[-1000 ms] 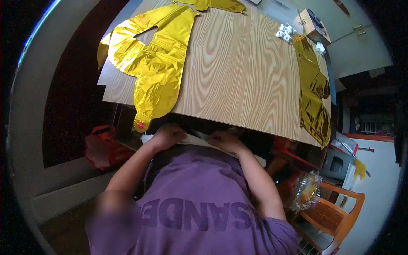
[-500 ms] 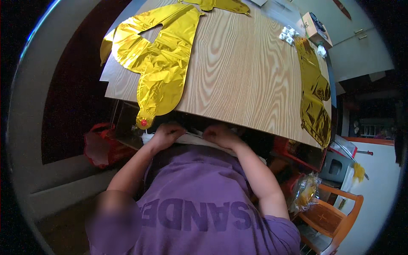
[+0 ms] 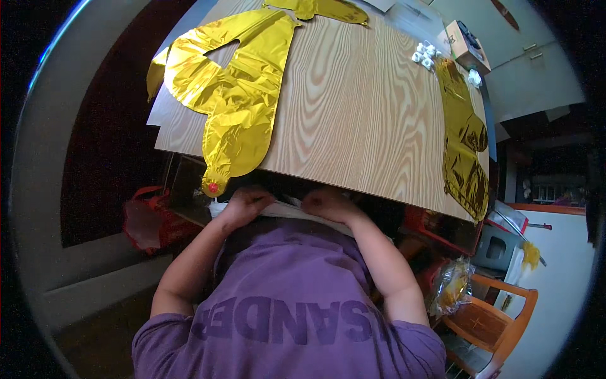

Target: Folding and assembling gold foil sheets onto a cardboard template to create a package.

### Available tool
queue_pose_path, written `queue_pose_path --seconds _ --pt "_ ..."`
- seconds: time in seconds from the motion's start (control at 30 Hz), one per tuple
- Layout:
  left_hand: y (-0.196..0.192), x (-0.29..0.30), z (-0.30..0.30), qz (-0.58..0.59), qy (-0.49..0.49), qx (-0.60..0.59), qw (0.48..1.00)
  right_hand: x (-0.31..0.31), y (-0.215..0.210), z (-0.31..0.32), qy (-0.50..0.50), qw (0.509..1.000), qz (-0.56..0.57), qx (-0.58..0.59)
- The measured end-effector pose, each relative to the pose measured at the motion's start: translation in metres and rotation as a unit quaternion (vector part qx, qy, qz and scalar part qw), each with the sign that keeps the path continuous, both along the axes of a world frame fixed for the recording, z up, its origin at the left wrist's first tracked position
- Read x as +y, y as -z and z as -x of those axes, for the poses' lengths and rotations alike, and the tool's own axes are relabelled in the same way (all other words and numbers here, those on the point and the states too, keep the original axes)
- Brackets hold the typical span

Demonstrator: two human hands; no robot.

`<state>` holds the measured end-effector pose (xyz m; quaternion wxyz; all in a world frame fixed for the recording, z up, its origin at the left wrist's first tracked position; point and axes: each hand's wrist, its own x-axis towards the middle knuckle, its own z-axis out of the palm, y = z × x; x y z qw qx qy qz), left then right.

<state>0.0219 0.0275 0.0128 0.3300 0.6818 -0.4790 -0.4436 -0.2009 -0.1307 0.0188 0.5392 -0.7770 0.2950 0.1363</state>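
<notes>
My left hand (image 3: 248,205) and my right hand (image 3: 328,203) are together in my lap, just below the table's near edge. Both have curled fingers closed on a white cloth (image 3: 291,210) that lies across my waist. Small parts of the fingertips are in shadow. Close to my left hand, a flat gold foil balloon (image 3: 246,129) hangs a little over the table edge, with a red spot on its tab. Another gold foil piece (image 3: 464,136) lies along the right side of the table, and a third one (image 3: 319,9) rests at the far edge.
The wood-grain table (image 3: 353,101) fills the space ahead. White small bundles (image 3: 426,55) and a wooden box (image 3: 466,47) stand at its far right. A red bag (image 3: 142,218) is at left; a wooden chair (image 3: 489,322) with a clear plastic bag (image 3: 453,287) is at right.
The view has shifted slightly. Both hands keep almost the same place, still gripping the white cloth; the things on the table have not moved.
</notes>
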Motion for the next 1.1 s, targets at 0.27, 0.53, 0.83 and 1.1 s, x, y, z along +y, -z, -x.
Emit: queue_pose_path --seconds 0.27,0.53,0.83,1.1 --pt "0.005 -0.001 -0.003 -0.005 0.032 -0.011 0.999 -0.003 0.008 0.001 0.027 0.999 0.013 -0.011" --pt "-0.046 -0.010 0.033 0.225 0.107 -0.211 0.945 0.038 -0.025 0.000 0.148 0.970 0.031 -0.188" --pt "-0.171 -0.032 0.040 0.343 0.266 -0.336 0.836 0.060 -0.114 0.008 0.194 0.823 -0.365 -0.390" --pt "-0.208 -0.044 0.038 0.160 0.185 -0.104 0.964 0.028 -0.153 0.018 0.130 0.926 -0.037 -0.352"
